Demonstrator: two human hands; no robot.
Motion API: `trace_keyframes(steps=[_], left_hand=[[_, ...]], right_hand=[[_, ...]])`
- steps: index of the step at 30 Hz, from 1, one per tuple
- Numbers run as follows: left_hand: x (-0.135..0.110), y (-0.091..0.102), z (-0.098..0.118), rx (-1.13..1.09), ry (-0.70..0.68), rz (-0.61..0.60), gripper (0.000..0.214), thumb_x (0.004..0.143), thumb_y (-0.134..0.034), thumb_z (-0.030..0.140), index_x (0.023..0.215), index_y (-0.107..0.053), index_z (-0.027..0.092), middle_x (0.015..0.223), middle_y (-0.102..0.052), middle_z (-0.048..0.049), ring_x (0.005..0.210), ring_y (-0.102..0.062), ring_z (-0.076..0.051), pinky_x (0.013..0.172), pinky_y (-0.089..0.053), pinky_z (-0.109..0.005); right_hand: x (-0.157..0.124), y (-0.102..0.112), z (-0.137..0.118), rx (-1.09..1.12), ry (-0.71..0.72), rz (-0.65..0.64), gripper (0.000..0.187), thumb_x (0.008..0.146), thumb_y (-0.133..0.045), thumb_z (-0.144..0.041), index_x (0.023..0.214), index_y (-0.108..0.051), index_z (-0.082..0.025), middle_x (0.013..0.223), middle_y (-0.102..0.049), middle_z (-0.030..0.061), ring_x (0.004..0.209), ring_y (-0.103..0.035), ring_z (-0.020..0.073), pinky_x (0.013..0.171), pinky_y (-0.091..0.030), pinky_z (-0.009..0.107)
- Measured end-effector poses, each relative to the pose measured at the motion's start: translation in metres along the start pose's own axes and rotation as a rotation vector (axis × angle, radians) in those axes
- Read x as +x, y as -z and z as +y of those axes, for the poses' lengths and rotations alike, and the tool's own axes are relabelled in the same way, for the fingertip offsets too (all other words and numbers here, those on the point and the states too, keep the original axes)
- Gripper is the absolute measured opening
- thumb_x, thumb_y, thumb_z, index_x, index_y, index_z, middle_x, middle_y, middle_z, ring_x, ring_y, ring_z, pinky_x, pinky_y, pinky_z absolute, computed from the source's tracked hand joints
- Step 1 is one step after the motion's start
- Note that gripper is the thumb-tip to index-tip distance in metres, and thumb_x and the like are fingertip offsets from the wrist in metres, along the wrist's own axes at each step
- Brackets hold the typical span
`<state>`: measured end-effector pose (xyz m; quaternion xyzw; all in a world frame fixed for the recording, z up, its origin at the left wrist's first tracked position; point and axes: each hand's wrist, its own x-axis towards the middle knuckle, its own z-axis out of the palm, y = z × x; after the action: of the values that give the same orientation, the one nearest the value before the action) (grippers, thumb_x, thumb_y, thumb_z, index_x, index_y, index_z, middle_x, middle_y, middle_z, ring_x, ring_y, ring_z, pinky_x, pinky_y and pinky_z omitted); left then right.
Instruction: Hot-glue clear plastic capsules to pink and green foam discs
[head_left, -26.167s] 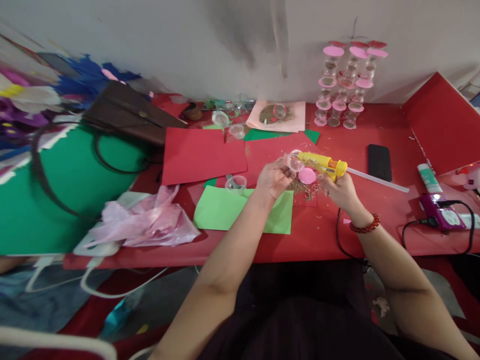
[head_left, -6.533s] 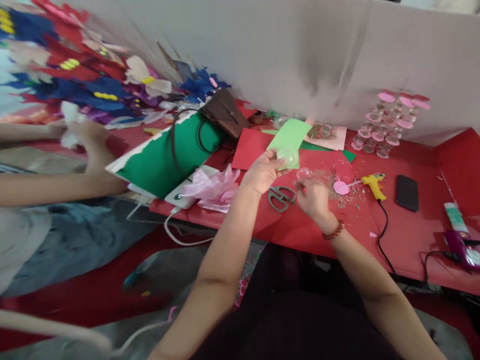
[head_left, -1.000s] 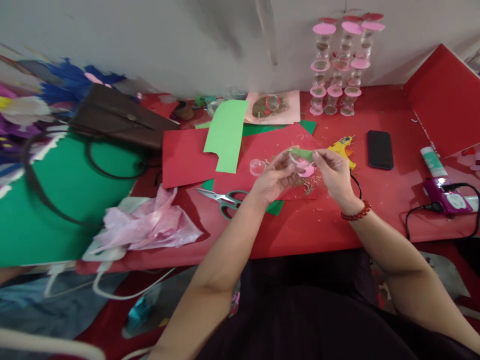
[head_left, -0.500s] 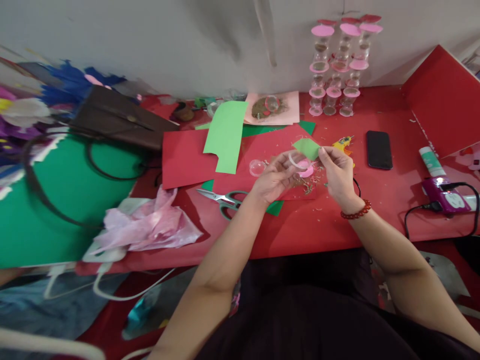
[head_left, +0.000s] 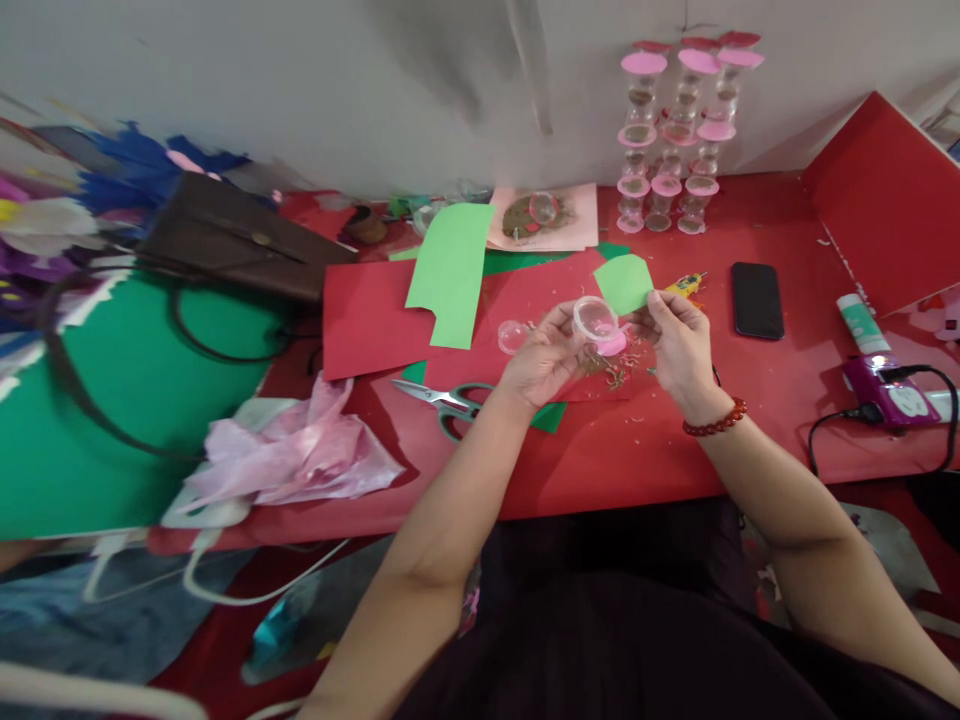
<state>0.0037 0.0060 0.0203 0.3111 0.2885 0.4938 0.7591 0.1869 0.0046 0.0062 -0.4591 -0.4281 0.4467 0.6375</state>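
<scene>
My left hand (head_left: 544, 355) pinches a small clear plastic cup (head_left: 595, 318) above the red table (head_left: 750, 420). Just to its right, my right hand (head_left: 675, 335) holds a cut piece of light green paper (head_left: 624, 283) upright by its lower edge. A pink paper disc (head_left: 613, 343) lies on the table under the cup, among paper scraps. Another clear cup (head_left: 514, 335) lies left of my left hand. A yellow glue gun (head_left: 685, 285) rests behind my right hand.
Green-handled scissors (head_left: 450, 398) lie left of my left arm. A larger light green sheet (head_left: 450, 272) rests on red sheets (head_left: 375, 315). Stacks of pink-topped cups (head_left: 675, 135) stand by the wall. A black phone (head_left: 756, 298), glue tube (head_left: 859, 322), purple device (head_left: 896, 392), pink bag (head_left: 292, 450) and brown pouch (head_left: 240, 240) lie around.
My right hand has raised the green paper piece and turned it upright, so its flat face shows. My left hand has tilted the clear cup up into plainer view.
</scene>
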Motion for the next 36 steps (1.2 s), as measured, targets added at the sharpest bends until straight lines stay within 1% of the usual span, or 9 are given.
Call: trace_keyframes(steps=[4,7,12,16,20,22,25,31,36], left_hand=[[0.000,0.001,0.001,-0.016,-0.007,-0.011,0.044,0.067,-0.091,0.006,0.102,-0.073,0.024,0.102,-0.075,0.0021,0.085,-0.070,-0.010,0.075,-0.057,-0.020],[-0.001,-0.001,0.003,-0.019,0.005,0.030,0.039,0.073,-0.087,0.008,0.106,-0.074,0.024,0.098,-0.076,0.0006,0.081,-0.070,-0.010,0.074,-0.057,-0.021],[-0.004,0.000,0.012,-0.109,-0.041,0.129,0.037,0.092,-0.075,0.034,0.128,-0.072,0.025,0.083,-0.074,-0.0027,0.072,-0.069,-0.015,0.067,-0.057,-0.026],[-0.004,0.004,0.024,-0.112,-0.149,0.242,0.042,0.098,-0.066,0.052,0.135,-0.070,0.031,0.093,-0.077,-0.0041,0.090,-0.074,-0.020,0.075,-0.059,-0.029],[-0.002,0.006,0.033,-0.086,-0.200,0.316,0.038,0.101,-0.063,0.051,0.134,-0.070,0.035,0.108,-0.078,-0.0042,0.100,-0.074,-0.020,0.079,-0.058,-0.028],[-0.001,0.006,0.034,-0.089,-0.209,0.331,0.037,0.103,-0.060,0.050,0.135,-0.070,0.035,0.111,-0.078,-0.0042,0.103,-0.074,-0.020,0.080,-0.058,-0.028],[0.000,0.005,0.032,-0.098,-0.201,0.341,0.039,0.104,-0.058,0.051,0.137,-0.069,0.035,0.108,-0.076,-0.0042,0.105,-0.074,-0.022,0.080,-0.058,-0.029],[0.004,0.010,0.025,-0.125,-0.175,0.341,0.040,0.099,-0.066,0.051,0.135,-0.070,0.033,0.097,-0.076,-0.0047,0.102,-0.075,-0.024,0.079,-0.059,-0.031],[0.007,0.018,0.016,-0.157,-0.184,0.237,0.020,0.098,-0.069,0.031,0.116,-0.076,0.028,0.089,-0.075,-0.0022,0.084,-0.073,-0.016,0.075,-0.057,-0.026]], right_hand=[[0.002,0.000,0.001,0.074,-0.032,0.026,0.036,0.085,-0.078,-0.059,0.090,-0.068,-0.025,0.078,-0.073,-0.0006,0.070,-0.071,0.0129,0.067,-0.061,0.028],[0.002,-0.001,0.001,0.078,-0.044,0.038,0.035,0.087,-0.079,-0.058,0.089,-0.068,-0.025,0.077,-0.073,-0.0009,0.070,-0.072,0.0131,0.067,-0.062,0.027],[0.005,0.001,-0.002,0.011,-0.062,-0.003,0.034,0.092,-0.076,-0.057,0.089,-0.068,-0.024,0.072,-0.070,-0.0026,0.070,-0.075,0.0123,0.065,-0.062,0.024],[0.002,-0.002,-0.007,-0.063,-0.182,-0.181,0.024,0.091,-0.082,-0.043,0.089,-0.071,-0.021,0.067,-0.069,-0.0029,0.062,-0.072,0.0111,0.059,-0.061,0.022],[-0.011,-0.012,-0.009,-0.145,-0.362,-0.508,0.020,0.084,-0.089,-0.028,0.080,-0.074,-0.016,0.057,-0.069,-0.0015,0.048,-0.067,0.0108,0.047,-0.057,0.021],[-0.017,-0.017,-0.008,-0.161,-0.388,-0.620,0.020,0.080,-0.092,-0.025,0.077,-0.074,-0.016,0.055,-0.069,-0.0023,0.045,-0.065,0.0100,0.044,-0.055,0.019],[-0.023,-0.020,-0.007,-0.207,-0.365,-0.691,0.019,0.079,-0.092,-0.024,0.075,-0.075,-0.018,0.054,-0.069,-0.0034,0.044,-0.065,0.0095,0.043,-0.056,0.018],[-0.025,-0.017,-0.001,-0.346,-0.337,-0.715,0.014,0.080,-0.089,-0.023,0.076,-0.077,-0.019,0.055,-0.070,-0.0024,0.045,-0.066,0.0120,0.045,-0.056,0.022],[-0.031,-0.017,-0.004,-0.534,-0.241,-0.810,0.020,0.090,-0.073,-0.016,0.071,-0.069,-0.020,0.052,-0.067,-0.0046,0.047,-0.066,0.0107,0.047,-0.049,0.019]])
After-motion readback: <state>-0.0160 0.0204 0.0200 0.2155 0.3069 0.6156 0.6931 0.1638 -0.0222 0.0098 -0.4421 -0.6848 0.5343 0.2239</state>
